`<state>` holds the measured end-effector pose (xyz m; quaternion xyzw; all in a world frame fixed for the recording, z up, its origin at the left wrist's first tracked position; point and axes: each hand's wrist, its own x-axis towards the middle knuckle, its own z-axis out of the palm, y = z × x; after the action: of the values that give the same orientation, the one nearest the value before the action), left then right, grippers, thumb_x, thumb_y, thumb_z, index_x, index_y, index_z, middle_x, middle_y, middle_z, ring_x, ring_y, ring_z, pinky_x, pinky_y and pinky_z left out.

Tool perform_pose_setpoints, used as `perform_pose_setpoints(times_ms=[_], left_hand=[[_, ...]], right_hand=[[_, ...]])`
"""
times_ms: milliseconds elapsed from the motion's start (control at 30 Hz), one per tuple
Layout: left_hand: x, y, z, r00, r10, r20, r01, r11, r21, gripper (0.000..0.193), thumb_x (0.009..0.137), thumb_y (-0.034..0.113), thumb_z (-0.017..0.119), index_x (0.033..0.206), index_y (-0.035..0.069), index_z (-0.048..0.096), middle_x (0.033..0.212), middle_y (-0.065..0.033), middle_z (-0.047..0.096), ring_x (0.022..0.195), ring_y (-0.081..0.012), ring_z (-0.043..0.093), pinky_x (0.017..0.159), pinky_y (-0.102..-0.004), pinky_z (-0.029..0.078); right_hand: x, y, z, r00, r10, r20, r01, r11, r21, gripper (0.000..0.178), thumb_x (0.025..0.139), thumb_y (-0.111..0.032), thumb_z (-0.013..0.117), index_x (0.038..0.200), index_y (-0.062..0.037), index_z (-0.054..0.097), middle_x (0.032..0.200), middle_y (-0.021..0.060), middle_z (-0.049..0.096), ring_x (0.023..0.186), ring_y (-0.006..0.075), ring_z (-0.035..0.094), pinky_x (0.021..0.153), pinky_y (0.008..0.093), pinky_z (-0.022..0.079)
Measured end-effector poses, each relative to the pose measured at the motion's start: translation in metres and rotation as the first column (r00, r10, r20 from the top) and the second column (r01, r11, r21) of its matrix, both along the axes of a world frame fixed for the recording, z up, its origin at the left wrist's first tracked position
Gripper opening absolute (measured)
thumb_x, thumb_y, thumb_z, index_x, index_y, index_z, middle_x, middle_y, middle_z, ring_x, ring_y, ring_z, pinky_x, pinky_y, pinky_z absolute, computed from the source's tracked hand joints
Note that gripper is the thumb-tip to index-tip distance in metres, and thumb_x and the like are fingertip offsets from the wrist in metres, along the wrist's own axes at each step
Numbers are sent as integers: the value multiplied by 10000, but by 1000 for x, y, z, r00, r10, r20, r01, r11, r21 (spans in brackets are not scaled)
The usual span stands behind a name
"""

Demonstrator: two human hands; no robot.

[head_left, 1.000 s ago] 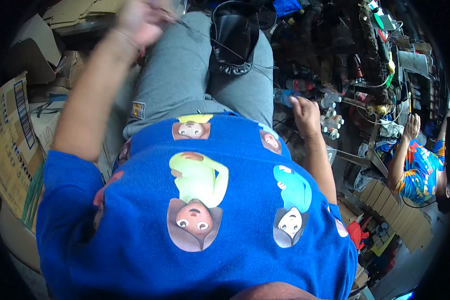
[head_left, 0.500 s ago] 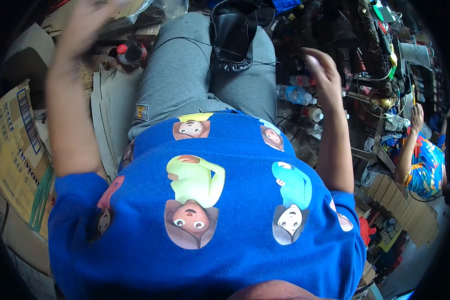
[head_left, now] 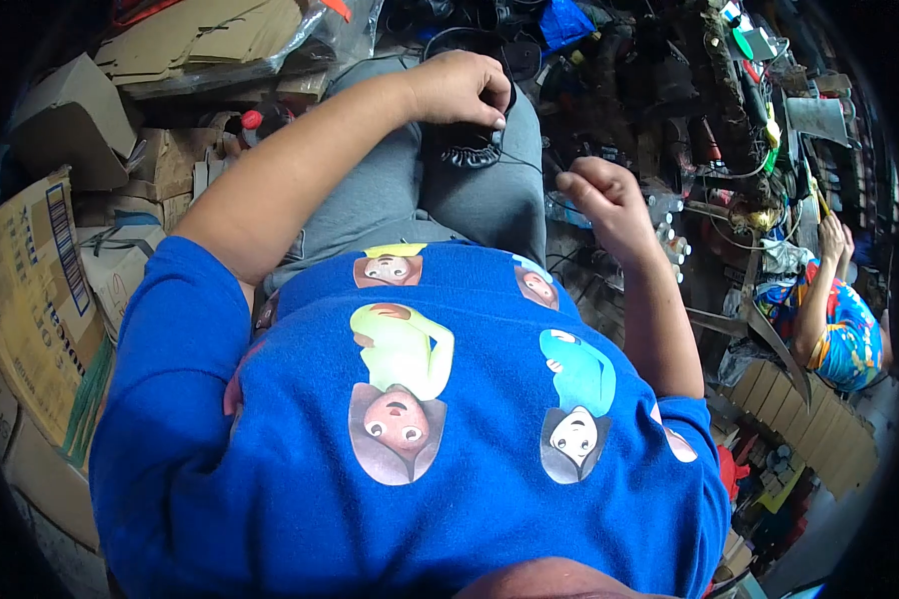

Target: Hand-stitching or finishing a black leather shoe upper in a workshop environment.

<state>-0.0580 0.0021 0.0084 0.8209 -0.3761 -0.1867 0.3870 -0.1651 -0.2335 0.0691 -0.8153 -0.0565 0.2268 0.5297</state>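
A black leather piece [head_left: 469, 155], like a shoe upper with a gathered, pleated edge, rests on my grey-trousered thighs. My left hand [head_left: 461, 88] reaches over it, fingers curled down and closed at its edge; the hand covers much of the piece. From there a thin dark thread [head_left: 521, 162] runs right, toward my right hand [head_left: 607, 198]. That hand is closed above the right side of my lap, thumb pressed against the fingers, with the thread's end at its fingertips.
Cardboard boxes [head_left: 45, 309] crowd the left, with flat brown card [head_left: 200, 40] behind. A red-capped bottle [head_left: 253, 120] stands beside my left leg. Several plastic bottles [head_left: 677, 245] lie to the right. Farther right, a co-worker in a colourful shirt [head_left: 841, 324] has both hands raised.
My left hand has swung in from the far left onto the black leather piece. My right hand has come down slightly inward and its fingers have closed.
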Motion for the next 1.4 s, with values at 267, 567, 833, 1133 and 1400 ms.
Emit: perform_pose_setpoints(times_ms=[267,567,833,1133,1400], left_hand=[[13,2,-1,952,-193,-237,168,978,-123,162,791,135,656,917,47,705,884,-48,534,879,-169,533,826,-280,428],[13,5,4,953,-206,-222,192,978,-84,183,791,123,637,943,60,716,873,-46,523,872,-169,532,833,-279,425],[13,5,4,959,-218,-182,211,976,-53,203,781,128,653,966,66,709,918,-52,536,936,-182,533,876,-289,417],[14,6,7,954,-244,-173,242,970,-30,232,764,134,670,986,75,703,956,-62,537,972,-202,533,908,-295,408],[16,4,2,950,-232,-209,228,973,-46,222,760,120,678,975,73,703,945,-58,537,960,-201,535,897,-304,421]], right_hand=[[18,14,-25,938,169,304,-77,953,-292,261,810,-68,648,1059,-125,701,768,54,525,671,143,536,623,277,454],[24,25,-20,917,234,323,-79,900,-428,244,798,-52,627,1020,-110,710,768,72,550,703,179,582,660,299,483],[37,25,-23,925,247,290,-118,909,-400,215,777,-51,654,975,-109,714,799,80,583,731,201,612,677,318,500],[45,26,-18,870,349,349,-172,877,-449,193,776,-46,673,954,-108,716,786,62,579,719,172,600,654,292,489],[47,27,-17,913,307,269,-186,899,-397,188,777,-41,672,944,-113,719,812,69,614,753,187,628,682,300,505]])
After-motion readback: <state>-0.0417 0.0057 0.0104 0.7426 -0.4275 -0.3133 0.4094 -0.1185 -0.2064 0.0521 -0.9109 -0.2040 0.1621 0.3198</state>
